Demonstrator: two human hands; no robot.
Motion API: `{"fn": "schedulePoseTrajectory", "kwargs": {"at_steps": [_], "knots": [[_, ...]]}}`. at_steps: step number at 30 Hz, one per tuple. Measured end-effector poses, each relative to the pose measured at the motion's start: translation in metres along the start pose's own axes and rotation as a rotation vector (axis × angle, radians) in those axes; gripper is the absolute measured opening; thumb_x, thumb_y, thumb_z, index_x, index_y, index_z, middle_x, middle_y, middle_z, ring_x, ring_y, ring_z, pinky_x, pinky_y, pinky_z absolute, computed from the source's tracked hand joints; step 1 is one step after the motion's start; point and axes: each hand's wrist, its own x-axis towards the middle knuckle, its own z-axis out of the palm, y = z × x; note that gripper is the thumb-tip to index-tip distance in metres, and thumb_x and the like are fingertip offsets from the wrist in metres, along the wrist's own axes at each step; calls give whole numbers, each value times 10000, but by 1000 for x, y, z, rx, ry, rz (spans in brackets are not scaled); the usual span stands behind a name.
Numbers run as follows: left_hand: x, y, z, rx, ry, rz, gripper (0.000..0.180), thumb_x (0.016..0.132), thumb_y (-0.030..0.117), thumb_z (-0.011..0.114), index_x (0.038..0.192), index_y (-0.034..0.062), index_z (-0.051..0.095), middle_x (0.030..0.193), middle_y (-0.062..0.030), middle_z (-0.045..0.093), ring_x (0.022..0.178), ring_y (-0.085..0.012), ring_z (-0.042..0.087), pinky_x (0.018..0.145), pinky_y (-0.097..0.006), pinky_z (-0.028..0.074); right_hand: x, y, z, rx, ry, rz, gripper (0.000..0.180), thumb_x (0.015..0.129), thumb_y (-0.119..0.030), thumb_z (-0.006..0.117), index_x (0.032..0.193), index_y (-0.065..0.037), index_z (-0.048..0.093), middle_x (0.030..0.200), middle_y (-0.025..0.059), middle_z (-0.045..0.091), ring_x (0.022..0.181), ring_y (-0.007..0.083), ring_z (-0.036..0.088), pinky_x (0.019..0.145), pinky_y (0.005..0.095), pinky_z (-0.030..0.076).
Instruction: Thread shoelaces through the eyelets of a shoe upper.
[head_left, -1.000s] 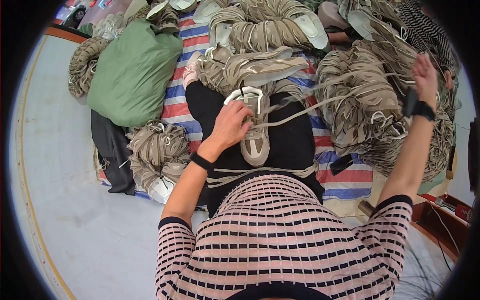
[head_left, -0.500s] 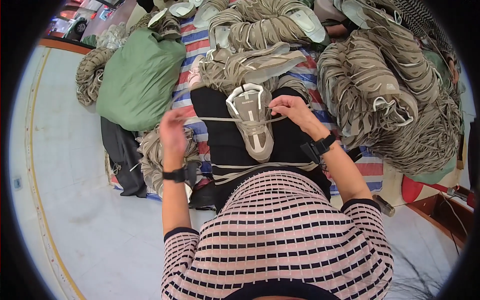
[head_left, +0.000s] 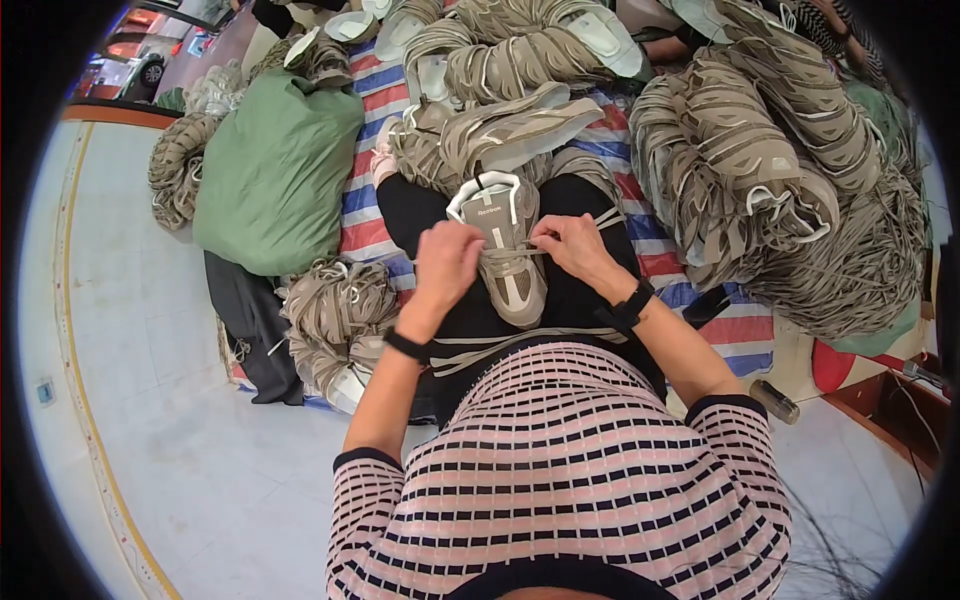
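Note:
A taupe shoe upper (head_left: 514,295) with a white-lined collar lies on my black-trousered lap, its toe pointing toward me. A flat beige shoelace (head_left: 512,253) crosses its throat below the tongue (head_left: 490,212). At the upper's left edge, my left hand (head_left: 448,262) is closed with fingertips pinched on the lace. Facing it from the right, my right hand (head_left: 580,250) pinches the lace between thumb and forefinger. The fingertips are close together over the eyelet area. More loose laces (head_left: 470,352) lie across my thighs near my waist.
Bundled uppers (head_left: 520,65) lie ahead on a striped sheet (head_left: 365,205), with a larger pile (head_left: 740,130) and many loose laces (head_left: 830,270) at right. A green sack (head_left: 280,170) and another bundle (head_left: 340,310) are at left. Another person's arm (head_left: 665,48) shows at the far side.
My left hand has come in from the left to the upper, drawing the lace's wide span short. My right hand has shifted slightly, staying by the upper's right edge.

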Motion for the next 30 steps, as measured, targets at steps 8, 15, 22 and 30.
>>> {"fn": "schedulePoseTrajectory", "kwargs": {"at_steps": [8, 15, 22, 30], "knots": [[35, 19, 31, 126, -235, 223, 195, 679, 74, 652, 853, 52, 567, 845, -96, 532, 856, -274, 514, 747, -397, 352, 3, -23, 3, -287, 175, -59, 102, 750, -138, 582, 688, -62, 609, 650, 134, 629, 631, 328, 602, 681, 423, 364], [24, 3, 36, 69, -190, 280, 188, 686, 65, 634, 848, 53, 539, 843, -105, 501, 851, -285, 495, 765, -405, 344, 12, -27, 15, -366, 62, -46, 72, 673, -144, 586, 659, -76, 605, 644, 152, 621, 638, 333, 604, 682, 435, 373], [25, 11, 37, -15, -174, 306, 221, 660, 53, 655, 846, 56, 536, 789, -88, 496, 803, -287, 498, 719, -393, 331, 9, -18, 7, -273, 1, 35, 111, 723, -158, 602, 732, -47, 597, 703, 163, 627, 708, 346, 603, 685, 444, 363], [6, -3, 49, -99, -221, 162, 198, 644, 61, 653, 805, 66, 539, 753, -89, 496, 794, -291, 504, 735, -410, 330, 39, -8, -23, -272, -107, -458, 701, 604, -301, 806, 1195, -131, 470, 1250, 156, 429, 1113, 328, 492, 797, 464, 427]]}}
